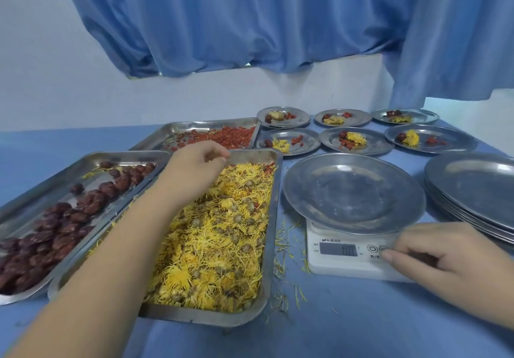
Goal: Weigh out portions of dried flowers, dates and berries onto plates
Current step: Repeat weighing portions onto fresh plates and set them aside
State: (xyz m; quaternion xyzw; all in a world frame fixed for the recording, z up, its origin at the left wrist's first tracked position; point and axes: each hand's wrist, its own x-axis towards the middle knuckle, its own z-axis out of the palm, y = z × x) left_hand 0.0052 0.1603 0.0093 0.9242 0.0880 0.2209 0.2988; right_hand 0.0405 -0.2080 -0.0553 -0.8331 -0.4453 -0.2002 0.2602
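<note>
Nearest, the right hand (434, 257) holds nothing and stretches a forefinger onto a button of the scale (347, 260), likely zeroing it under the empty plate (353, 193) so only food counts. Beside it the tray of dried flowers (222, 235) lies in easy reach, and the left hand (197, 162) hangs over its far end, fingers curled together; whether they pinch petals I cannot tell. Farther off are the dates (55, 218), the berries (222, 136) and six filled plates (356, 140), apparently set back as finished.

plate (353, 193) on scale (347, 260) (right of trays (271, 218))
</note>
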